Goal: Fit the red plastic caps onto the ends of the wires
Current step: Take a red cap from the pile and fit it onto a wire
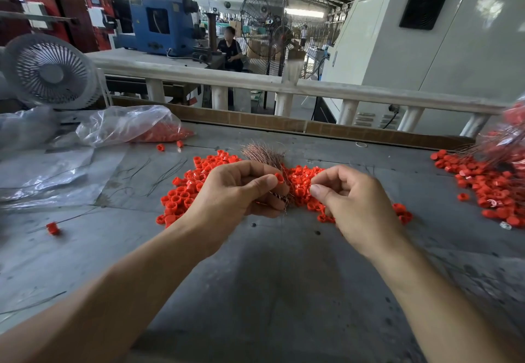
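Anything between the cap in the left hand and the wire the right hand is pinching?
Nothing visible. The left hand holds a red cap at its fingertips, beside the wire bundle. The right hand pinches close by; the wire itself is too thin to see.

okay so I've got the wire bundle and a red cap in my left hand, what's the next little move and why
Probably bring the right hand across to the red cap pinched at the left hand fingertips. The cap sits beside the wire bundle; the right fingers look pinched, maybe on a wire too thin to see.
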Motion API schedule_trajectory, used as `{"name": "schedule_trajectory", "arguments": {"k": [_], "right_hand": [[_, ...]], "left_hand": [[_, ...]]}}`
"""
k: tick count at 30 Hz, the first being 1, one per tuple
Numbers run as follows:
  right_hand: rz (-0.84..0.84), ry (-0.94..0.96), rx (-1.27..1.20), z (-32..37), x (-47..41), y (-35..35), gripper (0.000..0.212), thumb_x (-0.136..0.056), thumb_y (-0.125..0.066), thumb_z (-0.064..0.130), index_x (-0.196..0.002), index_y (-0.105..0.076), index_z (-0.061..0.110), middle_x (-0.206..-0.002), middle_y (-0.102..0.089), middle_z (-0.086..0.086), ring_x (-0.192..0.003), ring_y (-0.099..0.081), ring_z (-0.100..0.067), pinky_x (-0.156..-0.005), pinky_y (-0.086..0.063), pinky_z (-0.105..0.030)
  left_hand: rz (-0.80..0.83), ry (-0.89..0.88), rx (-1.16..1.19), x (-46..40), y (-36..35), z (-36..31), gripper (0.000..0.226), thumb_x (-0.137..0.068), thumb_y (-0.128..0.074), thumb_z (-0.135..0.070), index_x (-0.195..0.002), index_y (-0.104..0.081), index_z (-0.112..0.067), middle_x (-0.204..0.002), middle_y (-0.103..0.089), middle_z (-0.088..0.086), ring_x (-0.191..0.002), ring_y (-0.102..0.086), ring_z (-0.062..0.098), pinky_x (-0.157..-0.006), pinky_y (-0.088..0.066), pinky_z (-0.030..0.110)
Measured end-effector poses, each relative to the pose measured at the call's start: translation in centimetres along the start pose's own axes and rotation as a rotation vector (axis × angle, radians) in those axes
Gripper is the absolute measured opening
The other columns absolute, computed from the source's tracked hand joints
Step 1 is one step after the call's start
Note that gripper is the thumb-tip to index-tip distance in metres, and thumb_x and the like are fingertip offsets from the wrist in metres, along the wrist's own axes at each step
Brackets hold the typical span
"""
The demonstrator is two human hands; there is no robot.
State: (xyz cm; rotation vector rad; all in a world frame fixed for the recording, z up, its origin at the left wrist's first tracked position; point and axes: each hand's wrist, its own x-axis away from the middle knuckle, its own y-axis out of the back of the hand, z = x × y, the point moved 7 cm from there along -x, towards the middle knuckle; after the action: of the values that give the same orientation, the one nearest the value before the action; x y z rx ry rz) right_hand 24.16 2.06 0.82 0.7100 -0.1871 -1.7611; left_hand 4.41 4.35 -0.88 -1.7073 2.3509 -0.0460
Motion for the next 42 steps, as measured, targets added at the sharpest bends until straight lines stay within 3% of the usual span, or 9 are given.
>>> {"name": "schedule_trajectory", "arguments": {"k": [4,10,20,27,33,38,42], "right_hand": [[0.021,0.035,-0.187,1.2,0.5,-1.1,0.011,-0.091,-0.075,0.016,-0.085,-0.073,0.025,-0.068,-0.068,0.012,-0.058,-0.057,-0.001,-0.052,-0.045,-0.017],[0.007,0.051,-0.274,1.6,0.9,-1.7,0.009,-0.088,-0.079,0.016,-0.086,-0.074,0.023,-0.067,-0.067,0.011,-0.058,-0.058,0.0,-0.051,-0.043,-0.013],[0.017,0.1,-0.191,2.1,1.1,-1.7,0.009,-0.09,-0.077,0.024,-0.083,-0.077,0.027,-0.066,-0.07,0.017,-0.06,-0.063,-0.001,-0.054,-0.044,-0.011],[0.029,0.136,-0.159,2.6,1.3,-1.7,0.009,-0.092,-0.075,0.021,-0.096,-0.081,0.026,-0.066,-0.068,0.025,-0.059,-0.063,0.006,-0.055,-0.044,-0.008],[0.066,0.127,-0.152,2.6,1.4,-1.9,0.021,-0.092,-0.075,0.013,-0.106,-0.08,0.027,-0.075,-0.074,0.01,-0.053,-0.06,-0.001,-0.047,-0.047,-0.015],[0.03,0.162,-0.123,2.6,1.3,-1.7,0.014,-0.091,-0.077,0.018,-0.098,-0.081,0.028,-0.073,-0.07,0.027,-0.062,-0.063,0.008,-0.057,-0.046,-0.007],[0.003,0.196,-0.161,3.1,1.5,-1.6,0.008,-0.09,-0.078,0.02,-0.09,-0.08,0.027,-0.065,-0.067,0.026,-0.062,-0.064,0.004,-0.055,-0.044,-0.007]], "left_hand": [[0.012,0.004,-0.011,0.0,-0.2,0.1,0.015,-0.092,-0.066,-0.012,-0.104,-0.071,-0.005,-0.097,-0.077,0.018,-0.077,-0.074,0.026,-0.067,-0.061,0.03],[0.05,0.012,-0.021,0.3,-0.7,0.2,0.026,-0.083,-0.068,-0.021,-0.102,-0.073,-0.004,-0.099,-0.076,0.021,-0.08,-0.074,0.028,-0.072,-0.062,0.035],[0.036,0.013,0.007,0.2,-0.5,0.1,0.029,-0.082,-0.068,-0.02,-0.104,-0.072,-0.001,-0.092,-0.077,0.019,-0.08,-0.075,0.028,-0.072,-0.063,0.034],[0.001,0.013,0.072,-0.1,0.0,0.1,0.028,-0.082,-0.069,-0.018,-0.104,-0.071,-0.001,-0.09,-0.076,0.018,-0.08,-0.074,0.028,-0.07,-0.062,0.032],[0.003,0.008,0.075,-0.1,0.1,0.1,0.027,-0.082,-0.07,-0.019,-0.102,-0.072,-0.002,-0.092,-0.076,0.02,-0.082,-0.075,0.028,-0.069,-0.062,0.031],[-0.005,0.011,0.068,-0.1,0.0,0.0,0.029,-0.082,-0.07,-0.019,-0.104,-0.071,0.0,-0.093,-0.076,0.021,-0.082,-0.074,0.029,-0.071,-0.062,0.032],[0.001,0.003,0.032,0.1,-0.2,-0.1,0.029,-0.084,-0.068,-0.017,-0.106,-0.07,0.002,-0.091,-0.075,0.022,-0.08,-0.074,0.029,-0.071,-0.063,0.033]]}}
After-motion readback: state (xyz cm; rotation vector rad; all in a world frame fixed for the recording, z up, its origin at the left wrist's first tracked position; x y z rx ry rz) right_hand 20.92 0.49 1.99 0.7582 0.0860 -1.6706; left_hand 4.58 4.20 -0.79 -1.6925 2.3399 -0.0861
